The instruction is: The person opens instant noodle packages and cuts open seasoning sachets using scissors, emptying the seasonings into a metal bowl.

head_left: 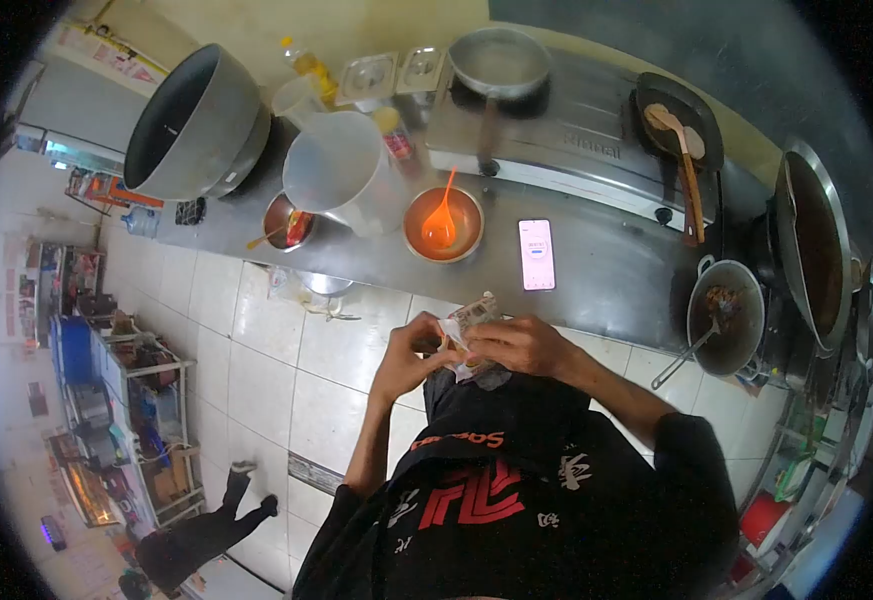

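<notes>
In front of my apron, at the counter's near edge, both hands grip a small crumpled packet (473, 312) with pale printed wrapping and a bit of orange showing. My left hand (411, 352) pinches its left side. From the right, my right hand (524, 345) closes its fingers over the other side. What lies inside the wrapping is hidden. Beyond the packet stands a steel bowl (473, 222) with an orange ladle (441, 222) resting in it. A lit phone (536, 255) lies flat on the counter to the right of that bowl.
A gas stove (556, 130) carries a pan (499, 62) and a skillet (701, 100) with wooden utensils. A large pot (196, 125), a plastic jug (341, 170) and a smaller bowl (281, 215) stand left. At right are a wok (726, 340) and a big pan (811, 250). Another person (201, 540) is lower left.
</notes>
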Demonstrator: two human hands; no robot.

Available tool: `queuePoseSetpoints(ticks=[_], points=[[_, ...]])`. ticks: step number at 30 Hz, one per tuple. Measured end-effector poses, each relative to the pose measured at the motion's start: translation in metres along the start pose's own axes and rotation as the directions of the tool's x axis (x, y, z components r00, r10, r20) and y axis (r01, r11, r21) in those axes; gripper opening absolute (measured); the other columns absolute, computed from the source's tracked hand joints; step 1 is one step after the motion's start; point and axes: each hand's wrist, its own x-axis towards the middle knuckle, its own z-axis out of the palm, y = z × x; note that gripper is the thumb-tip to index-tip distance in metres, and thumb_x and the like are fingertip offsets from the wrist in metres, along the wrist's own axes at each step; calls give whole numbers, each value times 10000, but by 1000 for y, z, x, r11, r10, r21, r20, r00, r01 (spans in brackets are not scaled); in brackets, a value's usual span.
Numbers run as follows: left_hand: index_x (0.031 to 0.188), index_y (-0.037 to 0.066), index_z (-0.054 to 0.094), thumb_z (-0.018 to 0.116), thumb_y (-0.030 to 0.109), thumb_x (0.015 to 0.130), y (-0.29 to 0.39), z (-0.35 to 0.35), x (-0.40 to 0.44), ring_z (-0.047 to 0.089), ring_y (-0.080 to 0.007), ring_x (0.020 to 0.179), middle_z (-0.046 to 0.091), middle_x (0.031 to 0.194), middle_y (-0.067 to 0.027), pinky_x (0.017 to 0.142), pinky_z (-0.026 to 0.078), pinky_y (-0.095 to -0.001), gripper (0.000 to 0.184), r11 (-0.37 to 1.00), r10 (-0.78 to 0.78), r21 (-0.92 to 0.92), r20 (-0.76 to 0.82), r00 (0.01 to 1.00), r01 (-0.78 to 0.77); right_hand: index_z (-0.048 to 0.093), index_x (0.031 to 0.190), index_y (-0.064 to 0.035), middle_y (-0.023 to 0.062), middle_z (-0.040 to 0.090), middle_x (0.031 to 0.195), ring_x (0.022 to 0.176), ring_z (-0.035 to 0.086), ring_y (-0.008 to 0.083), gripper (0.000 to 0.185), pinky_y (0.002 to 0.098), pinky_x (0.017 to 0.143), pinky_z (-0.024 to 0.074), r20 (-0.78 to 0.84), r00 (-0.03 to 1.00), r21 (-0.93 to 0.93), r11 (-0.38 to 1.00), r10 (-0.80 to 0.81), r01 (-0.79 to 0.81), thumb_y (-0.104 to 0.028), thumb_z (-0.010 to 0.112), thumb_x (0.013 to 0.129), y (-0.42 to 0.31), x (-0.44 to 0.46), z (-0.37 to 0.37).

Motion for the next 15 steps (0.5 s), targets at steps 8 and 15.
queuePoseSetpoints(ticks=[8,15], points=[[796,-9,535,554,178,914,-83,9,21,577,-80,674,612,733,-50,608,490,-233,223,990,0,-143,-5,1000,-1,620,889,-53,60,621,963,750,656,202,159,307,617,565,-54,975,-26,975,217,-219,-146,664,768,18,-36,28],[1053,-14,453,568,161,901,-69,31,20,585,-119,744,620,817,-82,662,486,-251,259,929,-324,-227,-124,938,291,622,887,-22,102,634,938,810,650,237,132,328,681,556,-77,958,-2,961,276,-277,-95,648,781,25,-33,31]])
